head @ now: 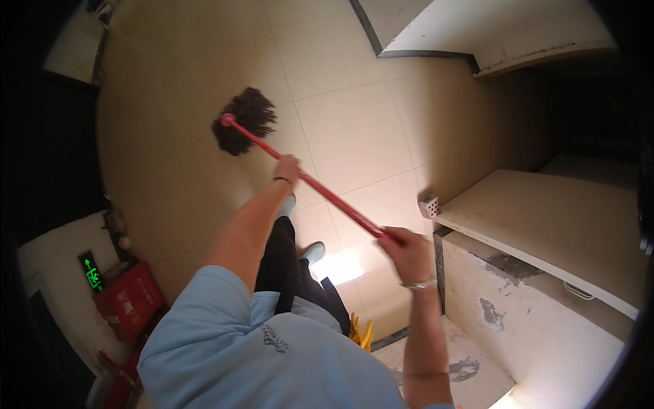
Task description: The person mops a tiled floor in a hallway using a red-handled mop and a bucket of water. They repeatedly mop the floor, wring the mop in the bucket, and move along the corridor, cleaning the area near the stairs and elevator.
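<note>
A string mop with a red handle (337, 200) runs slantwise across the view. Its dark, shaggy head (255, 113) rests on the beige tiled floor (352, 122), joined to the handle by a pink round socket (228, 119). Partway down the shaft, my left hand (287, 168) is wrapped around it. At the upper end of the handle, my right hand (409, 251) grips it near my right side. Below the shaft, my feet in light shoes (312, 252) stand on the tiles.
To the right, a door (541, 220) with a handle stands open beside a wall with peeling paint (511, 276). A white perforated block (429, 206) sits at its edge. Yellow gloves (361, 332) hang by my hip. A red box (130, 301) and a lit green exit sign (91, 271) are at left.
</note>
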